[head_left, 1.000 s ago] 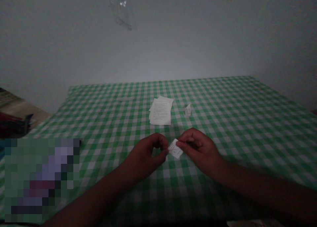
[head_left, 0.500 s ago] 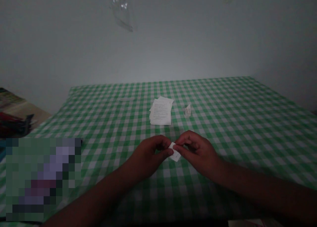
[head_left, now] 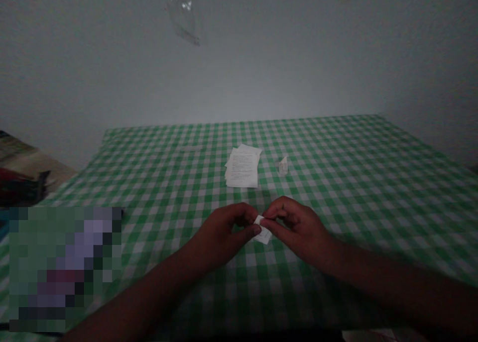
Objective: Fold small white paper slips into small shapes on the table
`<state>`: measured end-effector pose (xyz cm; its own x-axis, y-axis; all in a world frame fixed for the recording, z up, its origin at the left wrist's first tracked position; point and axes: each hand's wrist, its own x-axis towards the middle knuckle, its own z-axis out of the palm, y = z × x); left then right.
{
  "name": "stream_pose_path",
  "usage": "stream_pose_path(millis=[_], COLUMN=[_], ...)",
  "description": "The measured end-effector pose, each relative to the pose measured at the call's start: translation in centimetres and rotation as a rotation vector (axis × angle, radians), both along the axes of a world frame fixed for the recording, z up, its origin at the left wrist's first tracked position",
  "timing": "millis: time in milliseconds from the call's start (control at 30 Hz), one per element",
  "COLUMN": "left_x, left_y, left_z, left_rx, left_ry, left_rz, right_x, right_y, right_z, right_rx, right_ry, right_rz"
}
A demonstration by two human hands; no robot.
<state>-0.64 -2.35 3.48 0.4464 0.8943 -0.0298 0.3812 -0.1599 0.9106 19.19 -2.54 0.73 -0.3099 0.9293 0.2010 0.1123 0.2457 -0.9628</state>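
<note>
Pinching a slip [head_left: 263, 234] between thumb and fingertips, the left hand [head_left: 224, 232] and right hand [head_left: 295, 227] are meeting just above the near middle of the table [head_left: 354, 172], both grasping the same small white piece from opposite sides. The slip is looking partly folded, with its lower corner poking out below the fingers; how many folds it has I cannot tell in this dim light. Farther off, a stack [head_left: 242, 168] of printed sheets is lying flat, and just to its right a folded bit [head_left: 283, 166] is standing alone. Judging by that, one piece seems finished, one is being worked, and the stack is waiting.
</note>
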Motion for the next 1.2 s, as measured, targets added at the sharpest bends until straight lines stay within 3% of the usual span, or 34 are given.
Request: stream_pose_path(millis=[233,433,633,733,867,1000,1200], left_x=[-0.4,-0.2,-0.5,-0.5,0.1,0.4,0.2], left_y=[0.3,0.3,0.7,1.0,1.2,1.3,1.5], left_z=[-0.6,-0.1,-0.3,-0.9,-2.2,-3.0,-3.0], left_rx=[-0.002,0.009,-0.034,-0.008,0.182,0.349,0.518], left_ry=[0.017,0.06,0.079,0.131,0.3,0.419,0.554], left_rz=[0.058,0.073,0.061,0.026,0.053,0.013,-0.103], right_x=[0.3,0.2,1.2,1.6,1.6,1.3,0.8], right_y=[0.4,0.7,2.0,2.6,3.0,3.4,4.1], right_z=[-0.1,0.4,0.4,0.4,0.3,-0.2,-1.2], right_rx=[-0.042,-0.211,-0.274,-0.161,0.131,0.292,0.498], right_ry=[0.017,0.12,0.081,-0.108,-0.429,-0.561,-0.727], right_rz=[0.065,0.057,0.221,0.27,0.174,0.18,0.148])
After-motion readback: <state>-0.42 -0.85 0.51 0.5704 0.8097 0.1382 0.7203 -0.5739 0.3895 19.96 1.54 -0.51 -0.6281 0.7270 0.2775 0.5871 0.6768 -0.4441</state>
